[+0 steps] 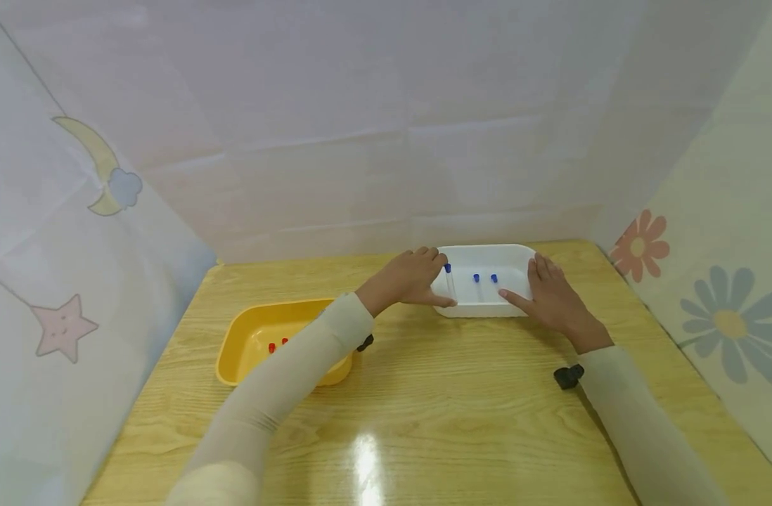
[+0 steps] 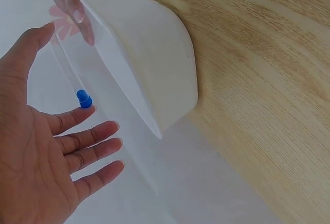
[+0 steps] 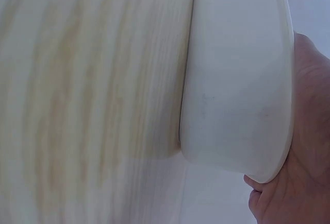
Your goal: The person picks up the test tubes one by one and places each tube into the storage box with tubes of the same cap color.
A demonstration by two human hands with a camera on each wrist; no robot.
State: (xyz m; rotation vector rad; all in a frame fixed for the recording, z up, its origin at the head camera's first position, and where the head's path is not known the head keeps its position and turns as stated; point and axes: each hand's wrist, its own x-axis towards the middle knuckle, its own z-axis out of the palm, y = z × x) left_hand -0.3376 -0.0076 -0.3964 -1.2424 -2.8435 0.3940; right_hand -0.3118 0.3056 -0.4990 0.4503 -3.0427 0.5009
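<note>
My left hand [image 1: 413, 278] holds a clear test tube with a blue cap [image 2: 84, 99] lengthwise, the thumb at one end and the index fingertip at the cap. In the left wrist view the other three fingers are spread apart. That tube is over the left end of a white tray [image 1: 484, 310]. Two more blue-capped tubes [image 1: 477, 279] lie inside the tray, their clear bodies hard to see. At the tray's right end my right hand [image 1: 555, 299] grips the rim, its thumb over the front side and its fingers along the end.
To the left on the wooden table [image 1: 436, 414] stands a yellow tray [image 1: 233, 355], partly hidden by my left forearm. Red caps [image 1: 272, 348] show inside it. A printed cloth backdrop [image 1: 335, 140] rises behind the table and along both sides.
</note>
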